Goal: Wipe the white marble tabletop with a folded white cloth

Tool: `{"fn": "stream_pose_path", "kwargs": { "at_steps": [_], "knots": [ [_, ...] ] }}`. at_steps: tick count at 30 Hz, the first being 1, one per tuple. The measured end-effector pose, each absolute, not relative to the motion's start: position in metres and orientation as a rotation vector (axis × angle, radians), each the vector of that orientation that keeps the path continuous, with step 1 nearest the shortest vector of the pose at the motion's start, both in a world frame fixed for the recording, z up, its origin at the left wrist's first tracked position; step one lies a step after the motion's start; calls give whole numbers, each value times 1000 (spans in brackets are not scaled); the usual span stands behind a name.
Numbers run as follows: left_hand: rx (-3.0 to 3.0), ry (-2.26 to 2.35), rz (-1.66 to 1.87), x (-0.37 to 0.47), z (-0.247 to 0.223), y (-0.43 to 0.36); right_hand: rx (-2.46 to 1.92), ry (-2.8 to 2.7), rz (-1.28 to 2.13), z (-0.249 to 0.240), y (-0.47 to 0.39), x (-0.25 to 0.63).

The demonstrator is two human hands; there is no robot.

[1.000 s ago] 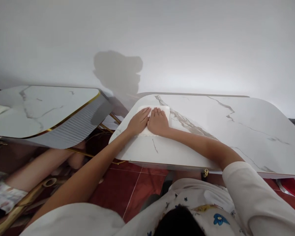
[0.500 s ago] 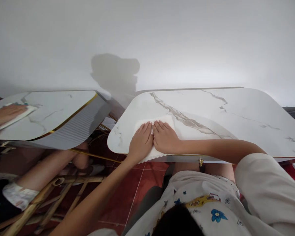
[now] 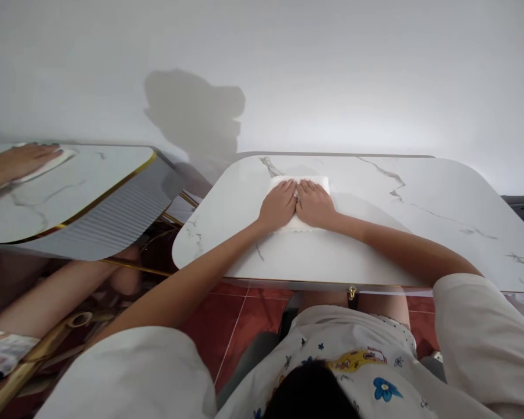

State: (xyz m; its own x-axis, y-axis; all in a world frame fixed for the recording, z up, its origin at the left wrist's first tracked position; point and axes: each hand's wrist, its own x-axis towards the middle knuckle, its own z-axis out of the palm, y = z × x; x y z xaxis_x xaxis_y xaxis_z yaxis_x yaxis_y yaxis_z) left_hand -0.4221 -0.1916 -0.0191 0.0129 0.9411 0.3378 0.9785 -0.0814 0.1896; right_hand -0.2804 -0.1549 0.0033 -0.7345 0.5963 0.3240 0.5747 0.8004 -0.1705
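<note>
A white cloth (image 3: pixel 303 224) lies flat on the white marble-patterned tabletop (image 3: pixel 367 192), left of its middle. My left hand (image 3: pixel 278 206) presses down on the left part of the cloth, fingers stretched forward. Right beside it, my right hand (image 3: pixel 315 203) rests on the same cloth with its fingers laid flat. The fingertips of both hands come close together near the cloth's far edge. Much of the cloth is hidden beneath the palms.
Another marble-patterned table (image 3: pixel 82 192) with a gold edge stands to the left. On it a co-worker's hand (image 3: pixel 26 160) lies over a white cloth. A white wall (image 3: pixel 332 75) rises behind both tables. Bamboo furniture (image 3: pixel 39 361) is at lower left, over red floor tiles (image 3: pixel 227 326).
Both my hands and the cloth have moved away from the table's front edge, forward and to the right. The co-worker's hand has also moved toward the wall.
</note>
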Motion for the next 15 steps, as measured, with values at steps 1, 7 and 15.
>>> {"fn": "stream_pose_path", "kwargs": {
  "at_steps": [1, 7, 15],
  "knots": [
    [-2169, -2055, -600, -424, -19, -180, -909, -2627, 90, 4, -144, -282],
    [-2188, -2027, -701, -438, -17, -101, -933, -2659, 84, 7, -69, -297],
    [-2137, -2137, -797, -455, -16, -25, -928, -2640, 75, 5, 6, -321]
  ]
}}
